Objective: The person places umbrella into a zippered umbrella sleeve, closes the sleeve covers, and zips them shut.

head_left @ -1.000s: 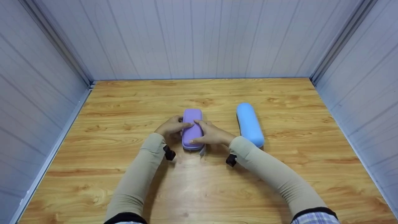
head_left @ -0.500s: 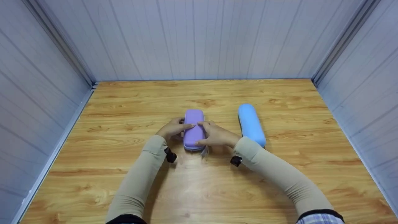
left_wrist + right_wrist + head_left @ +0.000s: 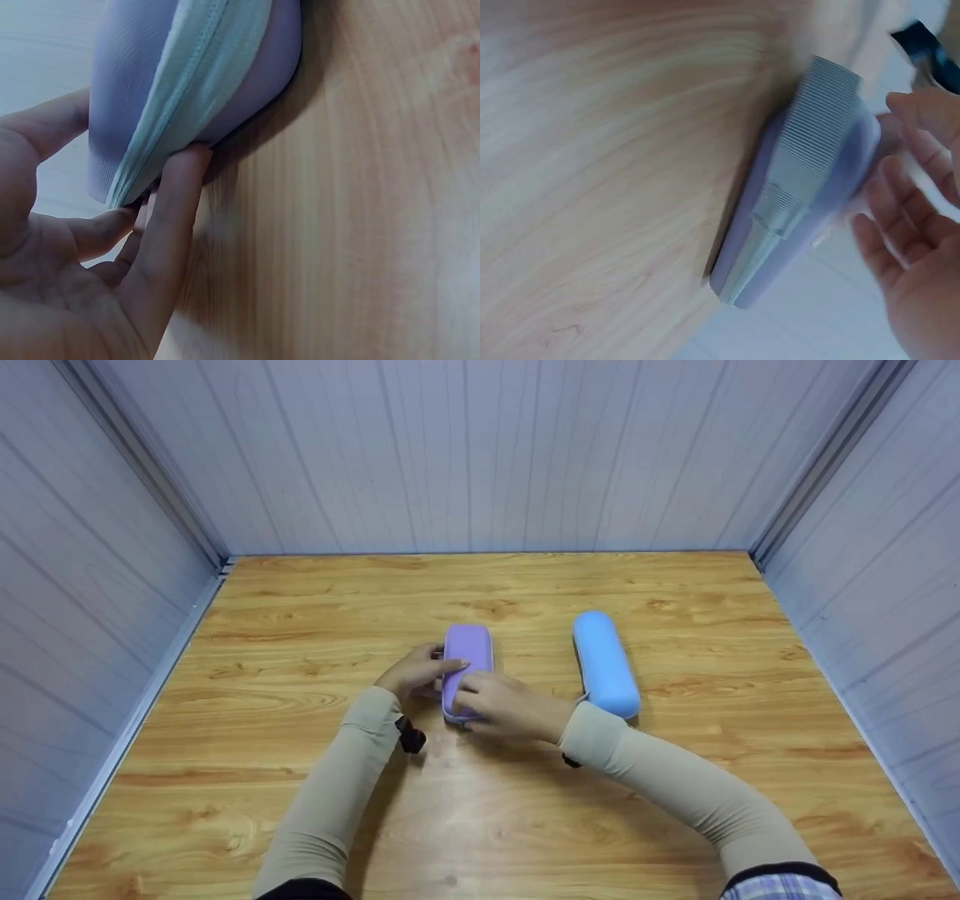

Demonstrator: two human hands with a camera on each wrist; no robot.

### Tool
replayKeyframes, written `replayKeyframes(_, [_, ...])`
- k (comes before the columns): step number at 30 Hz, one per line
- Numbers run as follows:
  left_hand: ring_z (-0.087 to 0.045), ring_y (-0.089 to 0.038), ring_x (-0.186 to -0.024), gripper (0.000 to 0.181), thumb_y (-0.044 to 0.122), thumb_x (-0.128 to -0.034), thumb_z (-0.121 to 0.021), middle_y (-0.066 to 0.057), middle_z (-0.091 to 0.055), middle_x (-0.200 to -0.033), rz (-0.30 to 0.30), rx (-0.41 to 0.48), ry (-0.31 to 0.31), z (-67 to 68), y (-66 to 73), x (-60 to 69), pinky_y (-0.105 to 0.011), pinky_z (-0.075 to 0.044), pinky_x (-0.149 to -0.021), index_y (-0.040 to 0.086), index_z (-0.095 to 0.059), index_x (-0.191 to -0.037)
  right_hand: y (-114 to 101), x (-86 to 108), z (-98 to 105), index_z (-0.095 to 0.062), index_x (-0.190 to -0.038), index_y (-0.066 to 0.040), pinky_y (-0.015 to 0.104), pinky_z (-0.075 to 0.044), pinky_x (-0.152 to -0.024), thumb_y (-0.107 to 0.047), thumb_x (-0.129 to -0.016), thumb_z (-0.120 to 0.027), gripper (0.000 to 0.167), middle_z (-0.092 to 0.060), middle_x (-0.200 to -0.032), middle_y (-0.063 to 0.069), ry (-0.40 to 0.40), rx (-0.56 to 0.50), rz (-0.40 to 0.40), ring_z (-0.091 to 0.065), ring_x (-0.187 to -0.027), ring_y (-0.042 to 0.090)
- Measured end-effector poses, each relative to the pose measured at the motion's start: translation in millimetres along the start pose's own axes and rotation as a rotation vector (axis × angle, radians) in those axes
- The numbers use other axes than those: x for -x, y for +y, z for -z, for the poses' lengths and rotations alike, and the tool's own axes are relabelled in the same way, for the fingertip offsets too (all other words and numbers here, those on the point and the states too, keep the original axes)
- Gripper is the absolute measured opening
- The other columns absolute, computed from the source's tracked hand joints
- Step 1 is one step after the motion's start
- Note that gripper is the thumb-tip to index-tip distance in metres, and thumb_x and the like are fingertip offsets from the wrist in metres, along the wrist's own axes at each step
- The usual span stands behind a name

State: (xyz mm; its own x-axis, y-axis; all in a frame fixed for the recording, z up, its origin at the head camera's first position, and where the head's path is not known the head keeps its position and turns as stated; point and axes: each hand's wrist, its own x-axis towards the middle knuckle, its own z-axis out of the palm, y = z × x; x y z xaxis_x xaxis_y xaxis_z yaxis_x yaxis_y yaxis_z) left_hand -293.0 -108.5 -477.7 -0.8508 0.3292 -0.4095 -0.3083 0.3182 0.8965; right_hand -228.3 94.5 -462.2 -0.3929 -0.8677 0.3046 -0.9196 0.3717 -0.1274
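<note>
A purple zip case (image 3: 468,649) lies on the wooden table, its long side pointing away from me. My left hand (image 3: 416,669) grips its left side, thumb on top and fingers low against the edge. In the left wrist view, those fingers (image 3: 176,217) touch the case just below its pale zipper band (image 3: 191,82). My right hand (image 3: 514,706) is over the near right end of the case, fingers loosely bent. The right wrist view shows a grey ribbed strip (image 3: 810,135) on the case's side, and the right fingers (image 3: 900,217) beside the case without a visible grip.
A blue case (image 3: 606,664) lies to the right of the purple one, close to my right wrist. Pale panel walls (image 3: 465,457) enclose the wooden table (image 3: 480,825) at the back and on both sides.
My right hand has let go of the purple case's right side and shifted left and nearer, over its near end. My left hand and both cases stay practically in place.
</note>
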Motion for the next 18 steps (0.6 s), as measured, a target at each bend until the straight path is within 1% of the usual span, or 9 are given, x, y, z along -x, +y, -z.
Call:
replayKeyframes(2, [-0.06, -0.032, -0.115, 0.081, 0.031, -0.0925, -0.073, -0.021, -0.048, -0.144, -0.001, -0.001, 0.003, -0.5, 0.0, -0.1, -0.042, -0.056, -0.087, 0.002, -0.03, -0.155, -0.6, -0.8, -5.7, -0.067, -0.102, -0.011, 0.03, -0.05, -0.09, -0.015, -0.089, -0.075, 0.015, -0.062, -0.105, 0.005, 0.025, 0.045, 0.05, -0.059, -0.097, 0.02])
replayKeyframes(5, [-0.059, -0.032, -0.116, 0.079, 0.031, -0.0926, -0.072, -0.02, -0.048, -0.145, -0.008, -0.002, 0.001, -1.1, -0.5, -1.0, -0.042, -0.056, -0.086, 0.003, -0.032, -0.155, -1.3, -2.0, -11.4, -0.069, -0.1, -0.012, 0.028, -0.05, -0.086, -0.016, -0.091, -0.073, 0.011, -0.062, -0.102, 0.004, 0.037, 0.131, 0.089, -0.058, -0.094, 0.018])
replayKeyframes(6, [-0.059, -0.032, -0.116, 0.079, 0.031, -0.0928, -0.072, -0.021, -0.047, -0.145, -0.013, -0.004, -0.002, -1.1, -0.6, -1.0, -0.042, -0.057, -0.086, 0.003, -0.032, -0.155, -1.3, -2.4, -12.5, -0.069, -0.1, -0.012, 0.028, -0.05, -0.085, -0.017, -0.092, -0.072, 0.01, -0.062, -0.102, 0.003, 0.029, 0.178, 0.099, -0.057, -0.094, 0.018])
replayKeyframes(8, [-0.059, -0.032, -0.116, 0.078, 0.03, -0.0928, -0.072, -0.021, -0.048, -0.144, -0.025, -0.004, -0.005, -0.9, -1.3, -1.0, -0.042, -0.057, -0.085, 0.002, -0.033, -0.154, -2.0, -3.7, -13.4, -0.071, -0.102, -0.014, 0.028, -0.049, -0.086, -0.014, -0.093, -0.068, 0.01, -0.062, -0.104, 0.003, -0.001, 0.287, 0.121, -0.057, -0.097, 0.018])
replayKeyframes(12, [-0.059, -0.032, -0.116, 0.076, 0.029, -0.0932, -0.072, -0.021, -0.051, -0.14, -0.033, 0.011, -0.014, -0.4, -2.1, -0.9, -0.042, -0.057, -0.084, 0.002, -0.034, -0.154, -3.8, -7.5, -14.7, -0.073, -0.104, -0.019, 0.028, -0.049, -0.087, -0.009, -0.091, -0.064, 0.019, -0.063, -0.109, 0.002, -0.052, 0.505, 0.179, -0.057, -0.102, 0.018])
replayKeyframes(14, [-0.06, -0.032, -0.115, 0.075, 0.028, -0.0933, -0.072, -0.021, -0.053, -0.139, -0.03, 0.021, -0.021, -0.4, -2.1, -1.3, -0.041, -0.057, -0.084, 0.003, -0.034, -0.153, -4.8, -9.6, -16.3, -0.075, -0.102, -0.021, 0.027, -0.048, -0.085, -0.008, -0.088, -0.064, 0.022, -0.063, -0.108, 0.001, -0.059, 0.563, 0.204, -0.057, -0.101, 0.018])
replayKeyframes(18, [-0.061, -0.032, -0.113, 0.075, 0.029, -0.0931, -0.072, -0.021, -0.053, -0.138, -0.027, 0.017, -0.021, -0.1, -1.4, -1.1, -0.041, -0.056, -0.087, 0.003, -0.035, -0.153, -7.0, -13.4, -19.8, -0.077, -0.1, -0.023, 0.026, -0.047, -0.083, -0.01, -0.089, -0.064, 0.021, -0.059, -0.105, 0.0, -0.071, 0.646, 0.249, -0.054, -0.098, 0.018])
